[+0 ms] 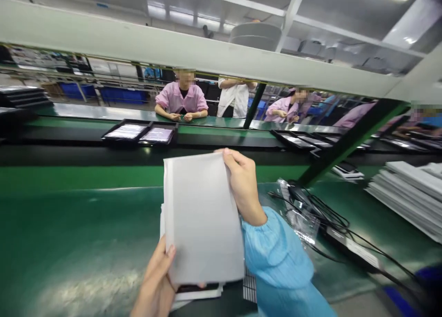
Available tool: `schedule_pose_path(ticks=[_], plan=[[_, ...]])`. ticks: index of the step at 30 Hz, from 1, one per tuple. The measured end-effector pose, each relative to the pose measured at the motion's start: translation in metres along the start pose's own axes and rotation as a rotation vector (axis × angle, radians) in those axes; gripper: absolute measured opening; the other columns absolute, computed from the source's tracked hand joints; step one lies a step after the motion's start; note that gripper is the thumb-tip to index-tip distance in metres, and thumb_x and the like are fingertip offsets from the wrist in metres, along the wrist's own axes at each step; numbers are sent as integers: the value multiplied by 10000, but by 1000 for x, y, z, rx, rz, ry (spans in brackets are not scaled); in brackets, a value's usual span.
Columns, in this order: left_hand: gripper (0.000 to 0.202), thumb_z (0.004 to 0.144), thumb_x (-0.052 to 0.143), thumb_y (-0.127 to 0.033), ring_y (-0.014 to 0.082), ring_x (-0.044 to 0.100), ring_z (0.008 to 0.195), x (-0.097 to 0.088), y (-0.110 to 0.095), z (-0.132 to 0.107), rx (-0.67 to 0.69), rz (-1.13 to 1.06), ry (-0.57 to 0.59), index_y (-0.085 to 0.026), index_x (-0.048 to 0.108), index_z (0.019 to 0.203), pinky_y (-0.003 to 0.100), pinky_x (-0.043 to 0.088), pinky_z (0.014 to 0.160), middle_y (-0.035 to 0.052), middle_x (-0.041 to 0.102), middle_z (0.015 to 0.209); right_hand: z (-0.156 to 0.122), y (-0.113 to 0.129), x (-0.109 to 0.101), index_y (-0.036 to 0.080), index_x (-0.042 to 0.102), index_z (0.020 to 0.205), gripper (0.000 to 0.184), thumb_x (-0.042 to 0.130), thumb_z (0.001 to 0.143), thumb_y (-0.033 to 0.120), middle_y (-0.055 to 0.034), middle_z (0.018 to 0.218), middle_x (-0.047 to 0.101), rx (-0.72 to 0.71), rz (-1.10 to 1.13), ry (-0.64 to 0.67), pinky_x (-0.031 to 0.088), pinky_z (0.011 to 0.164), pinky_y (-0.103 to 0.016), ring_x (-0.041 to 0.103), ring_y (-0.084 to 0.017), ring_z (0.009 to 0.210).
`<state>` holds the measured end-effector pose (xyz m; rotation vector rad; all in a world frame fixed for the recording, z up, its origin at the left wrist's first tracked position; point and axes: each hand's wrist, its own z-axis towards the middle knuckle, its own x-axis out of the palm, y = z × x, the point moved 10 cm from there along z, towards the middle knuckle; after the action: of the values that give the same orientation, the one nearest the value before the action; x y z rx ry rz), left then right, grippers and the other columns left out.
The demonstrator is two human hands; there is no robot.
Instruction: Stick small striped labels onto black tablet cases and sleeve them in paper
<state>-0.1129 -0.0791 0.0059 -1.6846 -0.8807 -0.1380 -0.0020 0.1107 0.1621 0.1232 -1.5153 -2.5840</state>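
Fingers: left hand [155, 280] and right hand [243, 183] both closed narrow, pinching a white sheet [203, 215] at lower and upper edges.
Sheet: held up in front of me, above the green conveyor belt [69, 225].
Nearby: black cable bundle [311, 206] just right of my sleeve; stacked white panels [410, 192] farther right.

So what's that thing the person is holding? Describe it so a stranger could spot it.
Above the wide green conveyor belt, look at the centre of the view. Between the left hand and right hand is a plain white sheet; unlike the pale stack lying to the right, it is held up off the belt.
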Motion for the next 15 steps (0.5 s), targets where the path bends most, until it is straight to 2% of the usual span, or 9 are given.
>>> schedule_pose_path(ticks=[2, 4, 7, 9, 11, 12, 14, 15], plan=[[476, 818, 573, -356, 261, 613, 855, 23, 8, -4, -83, -90, 116, -233, 436, 1258, 409, 565, 629, 111, 587, 1185, 12, 23, -1, 181, 728, 813, 269, 563, 870, 385, -26, 827, 678, -56, 30, 33, 456, 746, -291, 607, -178, 822], [531, 806, 611, -283, 259, 622, 869, 36, 12, -3, -104, -81, 188, -219, 404, 1291, 442, 579, 691, 123, 591, 1188, 21, 48, 4, 173, 723, 809, 271, 563, 876, 381, -15, 785, 663, -108, 23, 104, 458, 712, -275, 606, -163, 786], [508, 792, 661, -240, 216, 611, 880, 44, 16, 5, -72, -29, 252, -221, 441, 1249, 412, 586, 735, 104, 588, 1197, 31, 88, 4, 162, 703, 776, 285, 537, 898, 359, 3, 727, 625, -226, -76, 156, 439, 657, -252, 587, -135, 711], [409, 782, 681, -251, 186, 606, 813, 41, 17, 8, -47, 0, 261, -207, 512, 1152, 374, 592, 670, 87, 610, 1136, 37, 117, -11, 153, 678, 738, 282, 515, 911, 304, 7, 703, 587, -364, -186, 74, 411, 634, -243, 558, -120, 676], [325, 774, 692, -284, 155, 588, 688, 28, 14, 7, -25, 32, 220, -182, 560, 1053, 323, 570, 573, 61, 643, 960, 41, 138, -35, 167, 641, 702, 282, 490, 918, 265, 3, 685, 529, -513, -326, -63, 372, 610, -249, 500, -114, 640], [324, 767, 699, -306, 144, 575, 643, 15, 10, 6, -14, 47, 171, -173, 568, 1031, 298, 552, 545, 47, 643, 876, 41, 145, -49, 181, 609, 676, 288, 480, 920, 264, 4, 666, 478, -573, -403, -144, 342, 592, -258, 453, -116, 613], [427, 726, 737, -356, 148, 588, 640, -23, -4, 1, 8, 91, 12, -174, 562, 1071, 268, 533, 553, 29, 645, 799, 41, 143, -84, 218, 481, 590, 338, 468, 918, 293, 14, 629, 339, -615, -556, -329, 257, 557, -281, 332, -123, 567], [507, 693, 762, -382, 159, 606, 666, -48, -15, -2, 37, 129, -95, -179, 553, 1107, 265, 535, 576, 26, 655, 806, 40, 134, -102, 231, 391, 552, 376, 467, 913, 302, 22, 620, 267, -585, -619, -417, 214, 551, -291, 274, -126, 560]])
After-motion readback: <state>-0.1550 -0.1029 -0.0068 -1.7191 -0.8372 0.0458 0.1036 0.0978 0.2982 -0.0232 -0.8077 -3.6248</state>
